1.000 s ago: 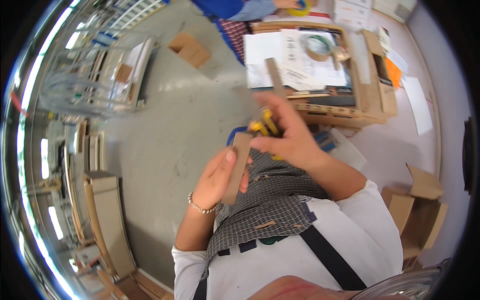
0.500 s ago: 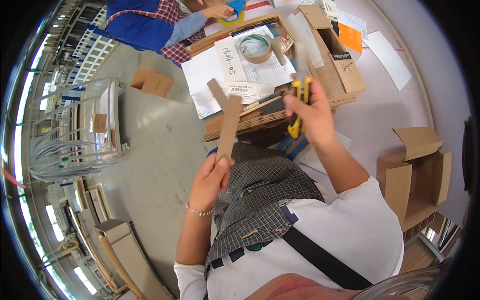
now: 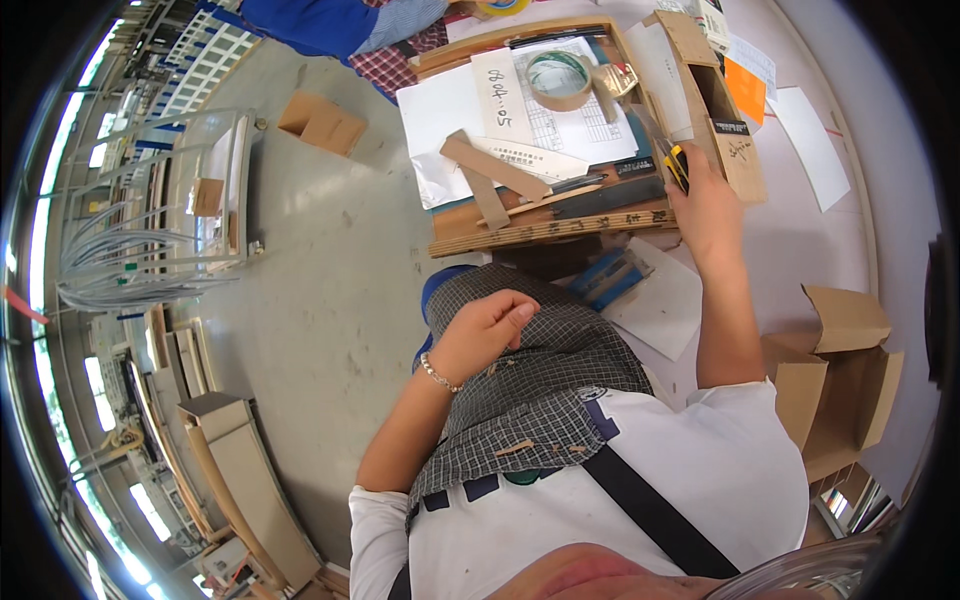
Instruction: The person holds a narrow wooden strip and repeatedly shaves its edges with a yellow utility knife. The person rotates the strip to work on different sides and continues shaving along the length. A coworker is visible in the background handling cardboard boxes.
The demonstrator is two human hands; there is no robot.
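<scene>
Right hand (image 3: 708,198) closed round knife (image 3: 674,158), right side of surface (image 3: 550,234); likely light, stiff, sharp: hold by handle (image 3: 681,174). Left hand (image 3: 490,325) curled closed, seems empty.

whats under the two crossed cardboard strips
White paper and brown wood show at the edges of the cardboard strips; anything fully beneath them is covered and cannot be seen.
</scene>
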